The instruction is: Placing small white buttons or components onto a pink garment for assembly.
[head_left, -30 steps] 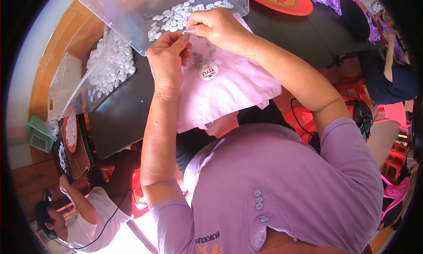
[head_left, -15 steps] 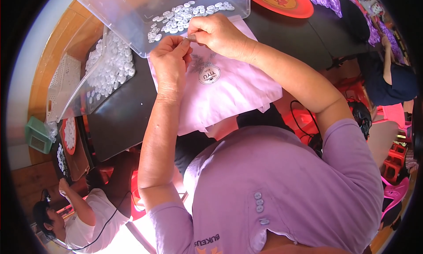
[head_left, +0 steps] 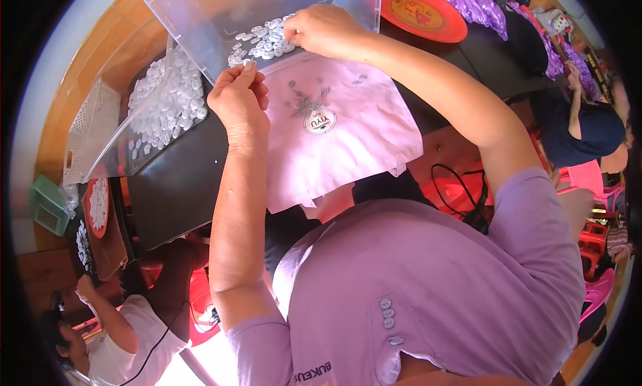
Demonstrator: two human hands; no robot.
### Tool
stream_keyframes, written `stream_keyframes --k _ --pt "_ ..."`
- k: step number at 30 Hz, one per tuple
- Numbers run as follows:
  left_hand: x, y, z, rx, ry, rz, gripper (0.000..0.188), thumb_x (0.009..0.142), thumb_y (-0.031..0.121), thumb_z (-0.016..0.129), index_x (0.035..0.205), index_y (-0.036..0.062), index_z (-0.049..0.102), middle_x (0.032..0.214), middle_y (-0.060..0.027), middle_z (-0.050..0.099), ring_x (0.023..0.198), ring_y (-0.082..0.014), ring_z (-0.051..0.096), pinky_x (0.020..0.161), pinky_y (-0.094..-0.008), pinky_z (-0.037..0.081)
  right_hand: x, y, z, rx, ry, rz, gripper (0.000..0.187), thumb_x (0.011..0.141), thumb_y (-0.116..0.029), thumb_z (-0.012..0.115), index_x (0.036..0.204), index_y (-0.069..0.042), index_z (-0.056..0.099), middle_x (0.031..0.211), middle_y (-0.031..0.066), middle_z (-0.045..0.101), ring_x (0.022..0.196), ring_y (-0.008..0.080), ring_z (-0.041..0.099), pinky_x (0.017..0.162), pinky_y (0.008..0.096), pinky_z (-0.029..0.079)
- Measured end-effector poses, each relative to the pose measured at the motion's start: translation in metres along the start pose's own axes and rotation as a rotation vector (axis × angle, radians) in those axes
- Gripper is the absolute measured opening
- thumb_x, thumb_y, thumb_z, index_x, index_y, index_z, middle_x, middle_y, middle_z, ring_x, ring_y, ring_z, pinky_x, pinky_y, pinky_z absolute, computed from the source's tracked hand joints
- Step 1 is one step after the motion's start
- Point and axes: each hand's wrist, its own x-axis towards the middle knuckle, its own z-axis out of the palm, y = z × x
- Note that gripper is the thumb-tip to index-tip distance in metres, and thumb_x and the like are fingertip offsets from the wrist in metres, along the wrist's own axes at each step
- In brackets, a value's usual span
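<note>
White oval pieces (head_left: 267, 41): where?

Loose in the clear plastic bin (head_left: 207, 15), just beyond the pink printed cloth (head_left: 354, 142), probably for short reach.

Left hand (head_left: 239, 104)?

Pinched shut near the bin's edge, apparently on one small piece, likely for fingertip control.

Right hand (head_left: 324, 31)?

Fingers curled at the pile; grip impossible to tell.

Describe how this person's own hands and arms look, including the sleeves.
The left hand and right hand wear no gloves. The forearms are bare, with no watch or bracelet showing. Short, plain purple sleeves end above the elbows, matching the purple shirt.
</note>
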Motion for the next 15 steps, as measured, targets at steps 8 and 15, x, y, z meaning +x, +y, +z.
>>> stream_keyframes --k 8,15 --pt "0.001 0.0 -0.002 0.002 -0.042 -0.026 0.01 0.083 0.004 0.065 0.081 -0.0017 0.057 0.063 -0.0075 0.057 0.045 -0.0122 0.048 0.037 -0.0241 0.03 0.017 0.001 0.016 -0.158 -0.076 -0.045 0.01 0.08 -0.016 0.064 0.085 -0.011 0.07 0.079 0.0095 0.068 0.08 0.03 0.065 0.071 0.0436 0.048" --pt "0.002 0.001 -0.002 0.008 -0.052 -0.037 0.01 0.082 0.003 0.066 0.082 -0.0015 0.057 0.063 -0.0074 0.057 0.045 -0.0124 0.048 0.037 -0.0245 0.031 0.013 0.006 0.012 -0.148 -0.1 -0.039 0.01 0.078 -0.017 0.067 0.084 -0.009 0.069 0.078 0.0108 0.068 0.08 0.0297 0.065 0.07 0.0437 0.048"
